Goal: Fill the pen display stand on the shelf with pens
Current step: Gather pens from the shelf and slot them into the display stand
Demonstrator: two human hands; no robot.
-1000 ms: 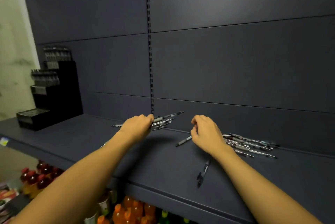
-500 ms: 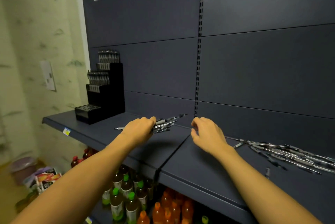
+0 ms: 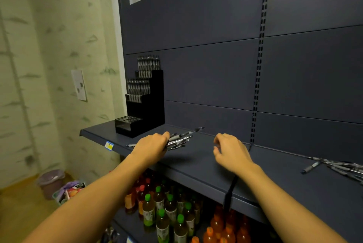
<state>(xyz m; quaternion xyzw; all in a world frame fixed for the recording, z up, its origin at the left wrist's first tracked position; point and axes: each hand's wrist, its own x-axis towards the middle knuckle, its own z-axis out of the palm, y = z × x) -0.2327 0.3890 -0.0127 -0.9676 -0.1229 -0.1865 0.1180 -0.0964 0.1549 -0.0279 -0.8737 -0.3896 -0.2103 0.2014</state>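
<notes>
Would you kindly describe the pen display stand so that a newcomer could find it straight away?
Look along the dark blue shelf to its far left end, near the papered wall. There stands the pen display stand, black and stepped like a small staircase. Its two upper tiers hold upright pens, while its lowest front tier shows only bare holes, unlike the loose pens lying flat far to the right.

bottled drinks (image 3: 169, 209) on lower shelf, purple bin (image 3: 51, 181), wall plate (image 3: 79, 84)
</notes>
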